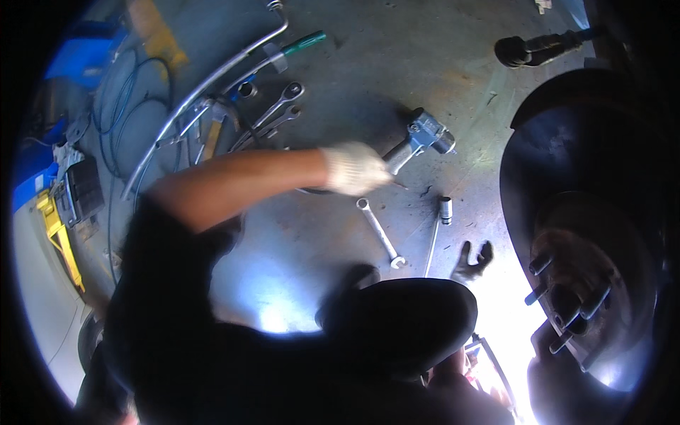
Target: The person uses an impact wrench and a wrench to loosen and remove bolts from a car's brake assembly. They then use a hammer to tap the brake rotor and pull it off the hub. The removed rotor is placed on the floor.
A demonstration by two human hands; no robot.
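My left hand [356, 168], in a white knit glove, reaches in from the left over the floor. It is beside the handle end of a blue-grey impact wrench [423, 134] lying there. The fingers are blurred, and I cannot see whether they grip the handle. My right hand [472, 263], with dark glove fingers, shows beyond a dark rounded shape [404, 304] that hides its wrist. Two of its fingers point up, apart, with nothing visible between them. Between the hands lie a combination wrench [381, 232] and a long-handled socket tool [445, 211].
A wheel hub with studs [567, 301] and a dark round disc fill the right side. Ratchets [283, 99], a green-handled tool [304, 42] and a long bent bar [212, 88] lie at upper left, beside coiled hoses [117, 106]. A bright lamp glares at lower right.
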